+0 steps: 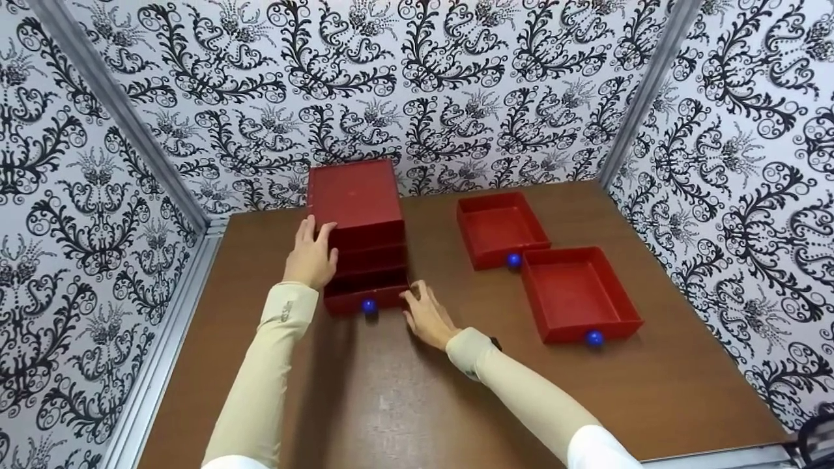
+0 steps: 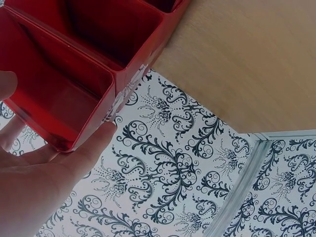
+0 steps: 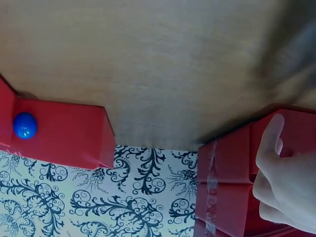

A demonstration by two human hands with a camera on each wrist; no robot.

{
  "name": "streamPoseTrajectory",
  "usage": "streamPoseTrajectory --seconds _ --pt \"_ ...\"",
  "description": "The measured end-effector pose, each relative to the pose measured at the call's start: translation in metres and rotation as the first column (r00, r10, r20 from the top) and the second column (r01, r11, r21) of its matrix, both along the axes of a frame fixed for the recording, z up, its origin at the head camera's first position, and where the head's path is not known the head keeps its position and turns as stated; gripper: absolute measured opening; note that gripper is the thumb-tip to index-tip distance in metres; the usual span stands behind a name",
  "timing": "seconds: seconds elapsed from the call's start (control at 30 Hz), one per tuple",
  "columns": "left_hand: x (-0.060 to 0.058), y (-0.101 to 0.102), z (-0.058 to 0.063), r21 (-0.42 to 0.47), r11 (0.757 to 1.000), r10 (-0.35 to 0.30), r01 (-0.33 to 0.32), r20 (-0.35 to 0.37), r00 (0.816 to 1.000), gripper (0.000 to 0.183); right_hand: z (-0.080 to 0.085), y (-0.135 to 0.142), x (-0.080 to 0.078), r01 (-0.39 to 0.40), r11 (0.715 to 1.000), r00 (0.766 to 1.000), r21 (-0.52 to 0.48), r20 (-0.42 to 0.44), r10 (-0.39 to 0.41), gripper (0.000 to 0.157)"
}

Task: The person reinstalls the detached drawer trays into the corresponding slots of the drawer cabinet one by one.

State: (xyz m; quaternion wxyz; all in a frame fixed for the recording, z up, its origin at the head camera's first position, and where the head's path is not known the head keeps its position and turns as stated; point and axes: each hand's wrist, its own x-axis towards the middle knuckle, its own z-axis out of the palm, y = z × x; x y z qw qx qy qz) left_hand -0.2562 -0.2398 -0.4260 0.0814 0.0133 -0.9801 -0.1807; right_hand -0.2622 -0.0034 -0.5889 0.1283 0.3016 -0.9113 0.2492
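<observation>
**Two hands at the red drawer chest**

On the brown table [image 1: 391, 404], near the back wall, stands a small red chest [image 1: 357, 195] with three slots. Its top two slots are empty and dark; the bottom one holds a drawer [image 1: 365, 296] with a blue knob [image 1: 369, 305], pulled a little way forward.

The left hand [image 1: 311, 255] rests flat against the chest's left side, fingers straight and close together, pointing toward the wall, with the thumb at the front edge. In the left wrist view the fingers [image 2: 74, 158] lie along the chest's outer wall, not curled round it.

The right hand [image 1: 427, 316] sits at the drawer's right front corner, palm down just over the table. Its fingers [image 3: 269, 136] are loosely extended and touch the red side of the chest or drawer; which of the two I cannot tell. They grip nothing, and the knob is untouched, just left of the hand.

Well apart to the right, two loose drawers lie open side up. The far drawer [image 1: 498, 228] is nearer the wall. The near drawer [image 1: 576, 293] sits just beside it, toward the table's right edge. Each has a blue knob on its front.

Black-and-white patterned walls [image 1: 456, 85] enclose the table on three sides.
</observation>
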Motion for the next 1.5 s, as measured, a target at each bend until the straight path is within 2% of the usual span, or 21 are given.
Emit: streamPoseTrajectory --seconds 0.13,0.2,0.3,0.43,0.53,0.87,0.97,1.07,1.2,1.3,1.4,1.5 --pt "0.001 0.003 -0.002 0.015 1.0 -0.012 0.012 0.005 1.0 0.05 -0.001 0.002 -0.005 -0.007 1.0 1.0 0.007 -0.013 0.007 0.038" --pt "0.001 0.005 -0.003 0.022 1.0 -0.018 0.018 0.008 1.0 0.05 -0.001 0.003 -0.007 -0.003 1.0 1.0 0.016 0.007 0.003 0.042" --pt "0.001 0.008 -0.003 0.03 0.999 -0.023 0.023 0.011 1.0 0.05 0.001 0.005 -0.01 0.014 0.998 0.997 0.06 0.077 -0.019 0.049" --pt "0.0 0.014 -0.004 0.037 0.999 -0.028 0.027 0.015 1.0 0.05 0.003 0.008 -0.016 0.047 0.99 0.978 0.136 0.196 -0.073 0.057" --pt "-0.002 0.017 -0.006 0.043 0.999 -0.032 0.032 0.012 0.999 0.05 0.003 0.011 -0.02 0.066 0.983 0.965 0.171 0.239 -0.107 0.059" --pt "-0.003 0.022 -0.013 0.049 0.998 -0.047 0.047 -0.002 0.999 0.052 0.004 0.018 -0.022 0.115 0.976 0.957 0.187 0.242 -0.159 0.061" --pt "-0.002 0.021 -0.011 0.044 0.998 -0.048 0.048 -0.006 0.999 0.053 0.009 0.022 -0.021 0.124 0.978 0.963 0.169 0.218 -0.16 0.059" --pt "-0.001 0.018 -0.009 0.04 0.998 -0.046 0.046 -0.016 0.999 0.054 0.021 0.031 -0.019 0.141 0.982 0.973 0.123 0.165 -0.16 0.05" --pt "-0.001 0.01 -0.006 0.039 0.999 -0.031 0.032 -0.021 0.999 0.055 0.044 0.058 -0.016 0.175 0.984 0.983 0.04 0.052 -0.177 0.035" --pt "-0.002 0.005 -0.005 0.037 0.999 -0.021 0.021 -0.02 1.0 0.056 0.061 0.094 -0.014 0.216 0.976 0.976 -0.023 -0.032 -0.217 0.026" --pt "-0.002 0.0 -0.005 0.03 0.999 -0.016 0.017 -0.029 0.999 0.057 0.074 0.141 -0.014 0.269 0.962 0.96 -0.052 -0.065 -0.272 0.02" --pt "-0.001 -0.003 -0.006 0.027 1.0 -0.014 0.015 -0.031 0.999 0.057 0.081 0.197 -0.012 0.335 0.941 0.941 -0.045 -0.038 -0.337 0.019"
